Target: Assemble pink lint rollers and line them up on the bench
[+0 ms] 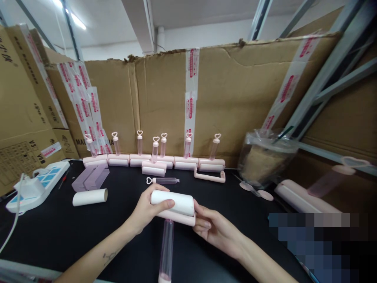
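While left hand (151,205), right hand (217,228) hold holder (179,218) | roll (181,201) inside | bag (244,158): cup (263,164)

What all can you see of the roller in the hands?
The roller has a white cylinder along a pale pink frame, with a clear pinkish handle running to the picture's bottom edge. Frame and handle look like plastic; the white surface may be paper. It is held crosswise over the black tabletop, right end lower. The left hand grips one end, thumb on the white; the right hand touches the other.
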Demonstrator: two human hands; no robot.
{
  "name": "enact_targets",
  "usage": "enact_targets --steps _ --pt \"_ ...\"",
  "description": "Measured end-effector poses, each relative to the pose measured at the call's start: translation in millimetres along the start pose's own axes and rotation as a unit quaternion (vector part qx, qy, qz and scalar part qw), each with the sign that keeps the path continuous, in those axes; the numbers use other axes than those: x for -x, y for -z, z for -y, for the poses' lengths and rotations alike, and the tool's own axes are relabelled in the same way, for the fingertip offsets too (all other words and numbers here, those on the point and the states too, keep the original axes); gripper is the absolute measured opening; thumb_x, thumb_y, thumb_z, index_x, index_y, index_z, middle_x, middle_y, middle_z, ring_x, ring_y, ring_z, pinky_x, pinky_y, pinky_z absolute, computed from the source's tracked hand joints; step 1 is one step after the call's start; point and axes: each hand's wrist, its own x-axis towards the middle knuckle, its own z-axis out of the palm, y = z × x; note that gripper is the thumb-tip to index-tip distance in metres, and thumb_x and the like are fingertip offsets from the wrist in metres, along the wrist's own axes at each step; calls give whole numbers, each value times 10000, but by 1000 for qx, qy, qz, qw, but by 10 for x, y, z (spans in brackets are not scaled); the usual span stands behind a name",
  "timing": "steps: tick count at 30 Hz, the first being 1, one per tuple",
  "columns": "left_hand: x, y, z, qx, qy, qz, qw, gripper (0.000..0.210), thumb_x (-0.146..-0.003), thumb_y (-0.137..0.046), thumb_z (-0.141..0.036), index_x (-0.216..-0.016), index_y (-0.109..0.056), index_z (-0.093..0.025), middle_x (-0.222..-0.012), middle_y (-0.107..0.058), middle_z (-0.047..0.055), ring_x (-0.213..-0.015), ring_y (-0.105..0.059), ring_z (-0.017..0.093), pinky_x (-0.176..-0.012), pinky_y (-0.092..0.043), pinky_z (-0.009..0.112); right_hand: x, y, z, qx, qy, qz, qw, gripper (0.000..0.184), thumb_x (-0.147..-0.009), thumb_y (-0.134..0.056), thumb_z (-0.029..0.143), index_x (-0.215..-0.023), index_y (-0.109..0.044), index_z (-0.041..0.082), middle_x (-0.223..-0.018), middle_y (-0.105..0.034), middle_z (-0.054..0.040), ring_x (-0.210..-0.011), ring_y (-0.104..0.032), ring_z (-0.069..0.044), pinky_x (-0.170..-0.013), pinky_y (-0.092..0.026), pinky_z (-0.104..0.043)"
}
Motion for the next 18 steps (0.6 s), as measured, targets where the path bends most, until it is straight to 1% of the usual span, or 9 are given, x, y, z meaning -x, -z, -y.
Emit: enact_targets --steps 2,4,8,12,16,18 --pt "6 -4 -12 4 3 3 1000 359 -639 -737 -367 -888 -574 -166 -790 -548 1 -711 -490 129 -623 -377 211 -2 14 -7 6 2 -2 1000 288 -572 -819 230 -704 -571 167 -489 -316 111 -373 -146 10 -372 -186 -128" --pt "11 -6 -19 5 3 10 1000 357 -639 -738 -364 -891 -581 -166 -802 -554 3 -721 -492 130 -631 -381 213 -3 26 -16 26 6 0 1000 288 -587 -807 260 -674 -547 171 -466 -303 117 -360 -114 5 -368 -174 -144" --pt "20 1 -29 8 11 20 1000 360 -634 -738 -377 -891 -594 -170 -801 -559 -1 -726 -496 133 -636 -382 217 0 28 -26 69 17 7 997 303 -627 -766 313 -647 -493 183 -446 -322 119 -345 -107 -3 -387 -186 -172" --pt "37 2 -36 16 19 34 999 373 -638 -734 -394 -902 -591 -171 -797 -557 3 -722 -495 135 -633 -379 219 9 -1 -26 91 32 -3 995 329 -647 -733 377 -633 -459 196 -382 -299 123 -335 -109 -18 -397 -164 -195" --pt "47 -14 -33 24 20 44 999 366 -649 -729 -388 -908 -582 -174 -798 -554 3 -723 -495 132 -636 -379 218 -1 -24 -29 97 32 -20 995 333 -627 -722 417 -662 -472 201 -381 -353 118 -327 -91 -15 -390 -103 -209" --pt "48 -22 -29 34 22 38 998 369 -642 -733 -389 -899 -577 -175 -792 -554 -2 -714 -496 129 -635 -378 218 -13 -27 -33 123 42 -24 991 347 -638 -693 464 -670 -465 205 -386 -368 114 -323 -85 -17 -389 -81 -219"
